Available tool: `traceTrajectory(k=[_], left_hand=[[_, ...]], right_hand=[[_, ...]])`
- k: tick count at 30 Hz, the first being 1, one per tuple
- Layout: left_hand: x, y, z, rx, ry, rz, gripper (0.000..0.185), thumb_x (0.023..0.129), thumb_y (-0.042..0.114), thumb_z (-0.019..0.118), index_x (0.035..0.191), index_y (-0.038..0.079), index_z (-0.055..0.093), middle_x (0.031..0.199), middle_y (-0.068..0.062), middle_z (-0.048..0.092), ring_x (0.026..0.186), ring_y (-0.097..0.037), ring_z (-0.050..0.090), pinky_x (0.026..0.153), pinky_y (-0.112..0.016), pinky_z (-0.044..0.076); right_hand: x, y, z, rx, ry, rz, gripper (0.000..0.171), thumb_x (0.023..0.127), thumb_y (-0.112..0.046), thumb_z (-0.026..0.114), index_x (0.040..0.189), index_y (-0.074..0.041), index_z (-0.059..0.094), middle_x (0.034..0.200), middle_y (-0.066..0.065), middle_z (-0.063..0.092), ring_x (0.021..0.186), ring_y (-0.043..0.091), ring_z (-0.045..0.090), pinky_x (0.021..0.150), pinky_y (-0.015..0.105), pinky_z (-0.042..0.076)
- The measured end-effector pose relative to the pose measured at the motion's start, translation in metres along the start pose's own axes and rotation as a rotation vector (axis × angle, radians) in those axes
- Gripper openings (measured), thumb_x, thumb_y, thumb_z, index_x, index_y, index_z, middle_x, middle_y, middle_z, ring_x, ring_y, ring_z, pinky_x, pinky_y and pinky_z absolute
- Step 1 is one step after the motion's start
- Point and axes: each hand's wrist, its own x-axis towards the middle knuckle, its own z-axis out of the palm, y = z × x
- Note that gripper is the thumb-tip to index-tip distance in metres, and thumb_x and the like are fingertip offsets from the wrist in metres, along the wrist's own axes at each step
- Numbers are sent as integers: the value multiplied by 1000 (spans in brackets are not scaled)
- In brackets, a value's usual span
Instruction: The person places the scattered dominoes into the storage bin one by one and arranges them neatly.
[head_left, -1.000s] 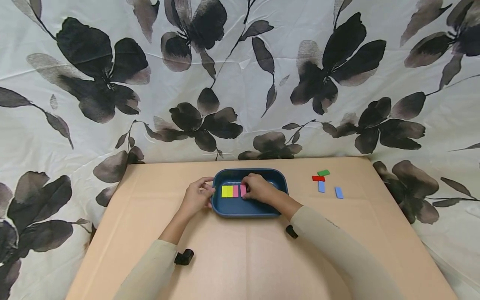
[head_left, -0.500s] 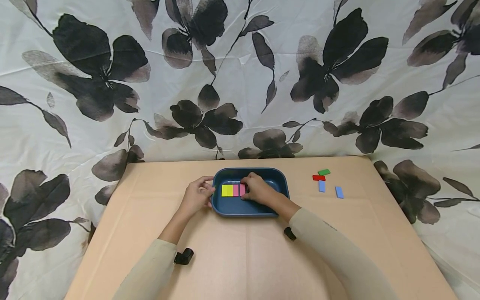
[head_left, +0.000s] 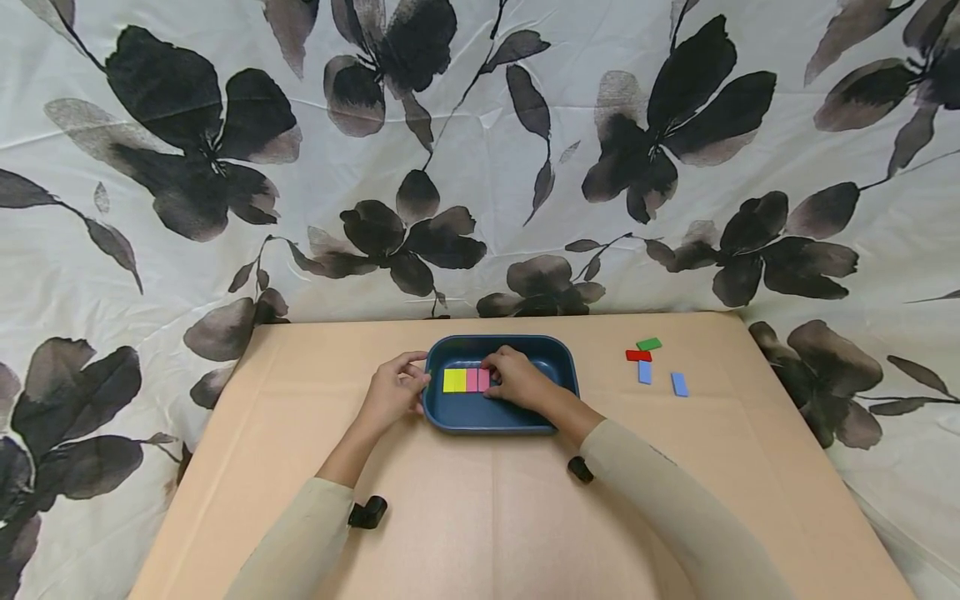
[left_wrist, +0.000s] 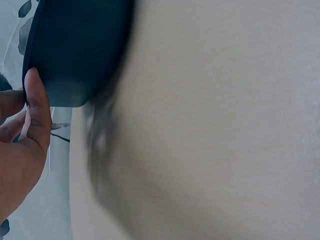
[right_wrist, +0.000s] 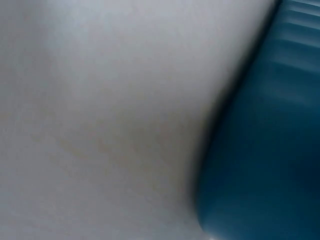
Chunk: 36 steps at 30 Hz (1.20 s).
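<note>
A dark blue tray (head_left: 450,421) stands on the table. Inside it lies a row of flat rectangular pieces: two yellow pieces (head_left: 454,381) on the left, a pink piece (head_left: 472,381) beside them, and a second pink piece (head_left: 483,380) at the right end. My right hand (head_left: 517,380) reaches over the tray and pinches that end piece, which sits right against the row. At the tray's left end my left hand (head_left: 395,387) grips the rim. In the left wrist view its thumb (left_wrist: 37,95) presses the tray wall (left_wrist: 75,55), fingers behind.
Right of the tray lie a green piece (head_left: 648,343), a red piece (head_left: 639,356) and two blue pieces (head_left: 645,372). Behind the tan table (head_left: 450,517) hangs a white cloth with dark flowers (head_left: 420,250).
My right hand has moved the end pink piece slightly left, closing the gap to the other pink piece. The left hand has stayed on the tray rim.
</note>
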Motion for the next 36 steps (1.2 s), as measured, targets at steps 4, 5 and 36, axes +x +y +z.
traceTrajectory(k=[4,5,36], left_hand=[[-1,1,0,-2,-1,4,44,98,0,66,141,5,59,99,-13,59,53,-15,60,56,-44,65],[-1,1,1,-1,0,4,44,98,0,66,141,5,59,99,-13,59,53,-15,60,56,-44,65],[13,-1,10,-4,47,0,44,98,0,66,141,7,60,99,-15,59,55,-17,59,56,-42,65]], right_hand=[[0,1,1,-2,2,0,44,85,-19,87,124,-4,70,106,7,58,90,15,57,81,26,59],[0,1,1,-1,2,2,44,85,-19,87,124,-4,70,107,7,58,90,15,57,82,26,59],[16,18,-4,15,-15,-36,45,86,-19,86,126,-5,70,109,7,57,92,15,55,83,26,57]])
